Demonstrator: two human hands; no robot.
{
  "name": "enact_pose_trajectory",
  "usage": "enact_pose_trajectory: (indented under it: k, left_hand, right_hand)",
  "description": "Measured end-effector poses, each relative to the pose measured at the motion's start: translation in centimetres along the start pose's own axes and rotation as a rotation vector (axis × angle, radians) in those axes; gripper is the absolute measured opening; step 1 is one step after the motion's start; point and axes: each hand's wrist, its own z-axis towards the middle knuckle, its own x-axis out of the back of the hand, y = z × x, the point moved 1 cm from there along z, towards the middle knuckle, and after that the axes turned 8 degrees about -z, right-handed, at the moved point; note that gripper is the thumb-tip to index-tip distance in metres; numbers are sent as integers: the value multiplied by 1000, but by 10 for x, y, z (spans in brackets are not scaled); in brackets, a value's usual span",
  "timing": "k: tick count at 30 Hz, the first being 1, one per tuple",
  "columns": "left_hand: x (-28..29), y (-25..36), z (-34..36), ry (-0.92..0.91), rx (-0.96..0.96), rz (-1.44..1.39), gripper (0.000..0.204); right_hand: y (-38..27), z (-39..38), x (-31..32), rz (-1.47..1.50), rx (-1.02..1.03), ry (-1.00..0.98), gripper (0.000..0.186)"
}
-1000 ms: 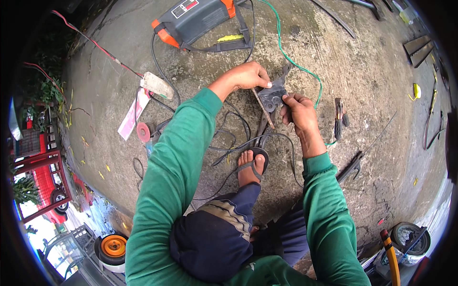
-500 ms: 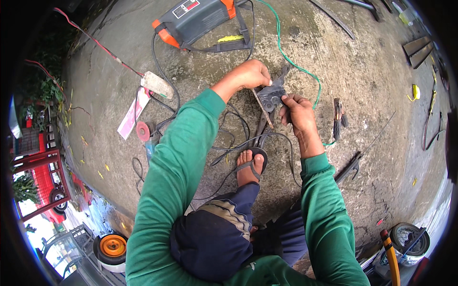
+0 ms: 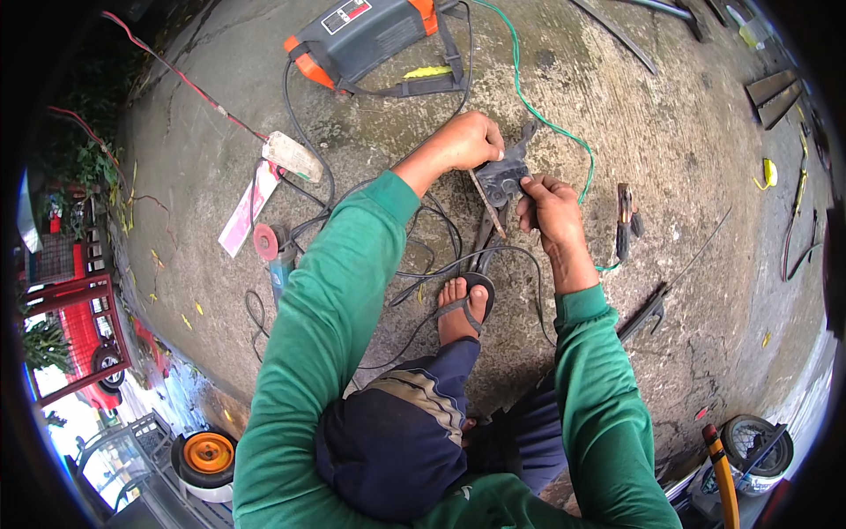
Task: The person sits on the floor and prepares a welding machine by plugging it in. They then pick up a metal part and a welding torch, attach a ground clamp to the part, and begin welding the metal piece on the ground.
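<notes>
A dark metal part with rounded bosses is between my hands, just above the concrete. At its upper left edge my left hand is closed, thumb and fingertips pinching it; the curled fingers hide the exact grip. My right hand holds the part's right edge, thumb on top and fingers bent beneath. A narrow rusty flat strip slants down along the part's left side, its upper end close to my left hand. Below, my sandalled foot rests by a long dark metal piece running up toward the part.
A grey and orange welding machine stands at the far side. Black cables and a green cable cross the floor. An angle grinder lies left. Right are a clamp and an electrode holder with a rod.
Almost nothing differs. My left hand has shifted very slightly to the right, still at the metal part; my right hand keeps its hold.
</notes>
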Motion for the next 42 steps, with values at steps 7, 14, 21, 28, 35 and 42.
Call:
enact_pose_trajectory:
  k: [7,14,21,28,35,42]
  left_hand:
    - [-5,-6,2,-6,86,-191,16]
    - [-6,-23,12,-67,184,-365,21]
    - [0,-28,17,-148,284,-450,26]
    - [-2,-26,16,-146,395,-511,28]
    - [-9,-29,24,-193,343,-559,27]
    - [2,-35,14,-162,316,-492,24]
  right_hand:
    - [1,0,1,13,-6,-7,18]
    - [5,1,4,46,-9,-21,17]
    - [4,-3,1,155,-69,-52,22]
    - [9,-4,2,167,-119,-35,30]
    - [11,-25,13,-85,18,18,33]
    - [18,-86,112,-1082,466,857,79]
